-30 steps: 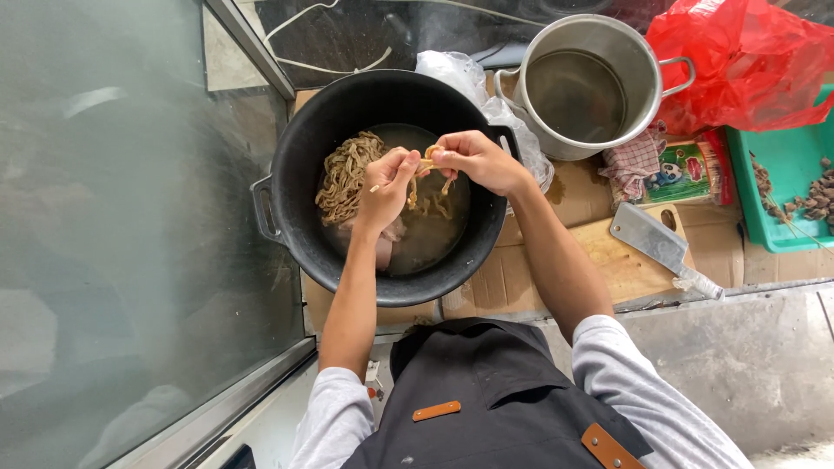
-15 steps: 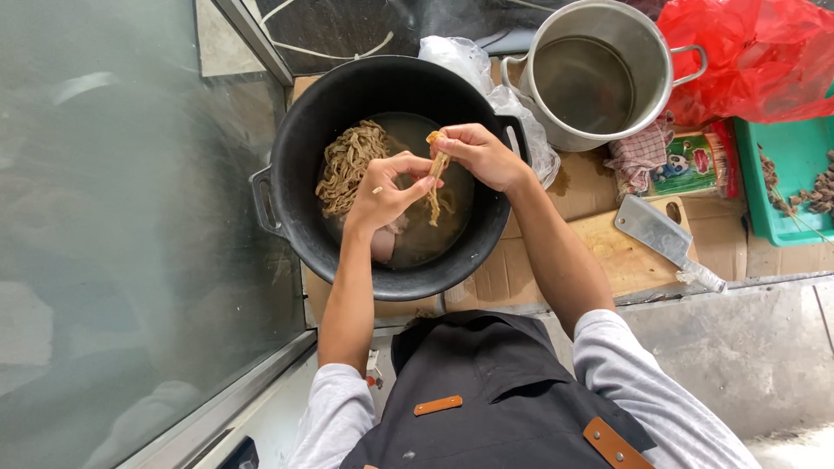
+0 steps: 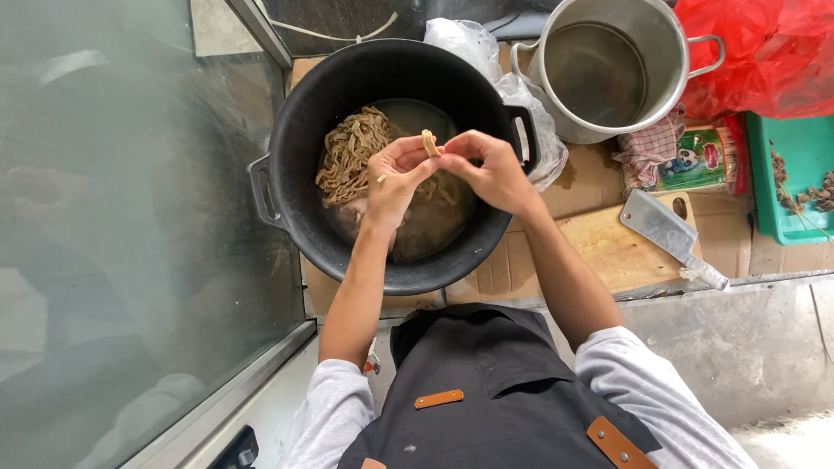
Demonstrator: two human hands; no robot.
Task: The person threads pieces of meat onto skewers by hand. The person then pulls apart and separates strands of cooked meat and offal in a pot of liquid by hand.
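A big black basin point(image 3: 300, 130) with two handles holds murky water and a heap of tan strands point(image 3: 352, 152) at its left side. Over the basin's middle my left hand point(image 3: 393, 178) and my right hand point(image 3: 486, 165) meet, and together they pinch one pale tan strip point(image 3: 428, 142) between their fingertips. More strips hang or float just under the hands; I cannot tell which.
A steel pot point(image 3: 599, 65) with water stands at the back right beside a red plastic bag point(image 3: 764, 52). A cleaver point(image 3: 665, 230) lies on a wooden board point(image 3: 599, 247). A green tray point(image 3: 795, 174) sits far right, a glass pane point(image 3: 130, 217) on the left.
Both hands have risen a little and drawn closer. The strip that dangled from the fingers a moment ago is now gathered up short between the fingertips.
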